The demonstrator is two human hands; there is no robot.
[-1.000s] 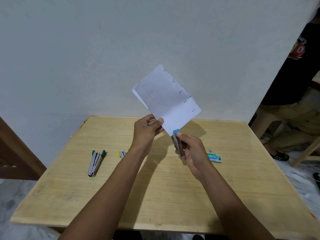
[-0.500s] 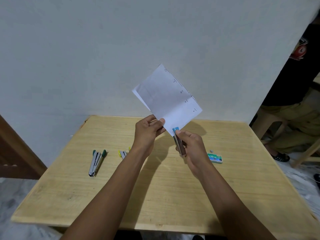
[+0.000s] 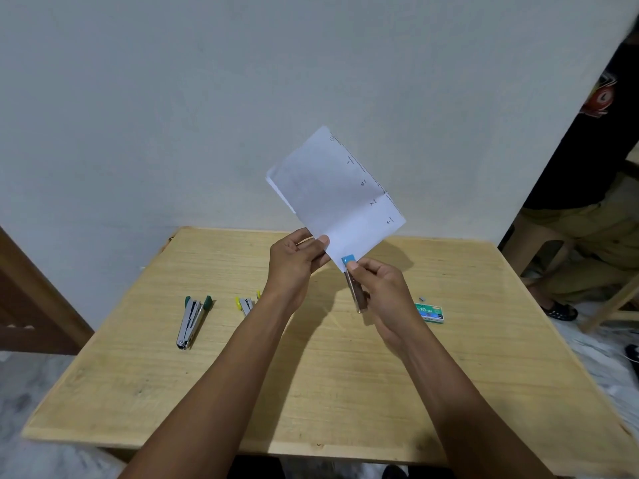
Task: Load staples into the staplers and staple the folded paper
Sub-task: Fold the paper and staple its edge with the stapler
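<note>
Now the left grip pinches the paper up so the stapler (held in the right grip) can reach its corner.

I see a plain home room: bare white wall at 12 o'clock, wooden surface, marbled floor at 8 o'clock.

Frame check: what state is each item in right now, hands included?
folded paper: held up off the table, pinched by left hand.
blue stapler: gripped by right hand, nose on the paper's lower corner.
green stapler: lying on table, splayed open.
yellow stapler: on table, partly hidden from view.
staple box: lying flat on table.
</note>
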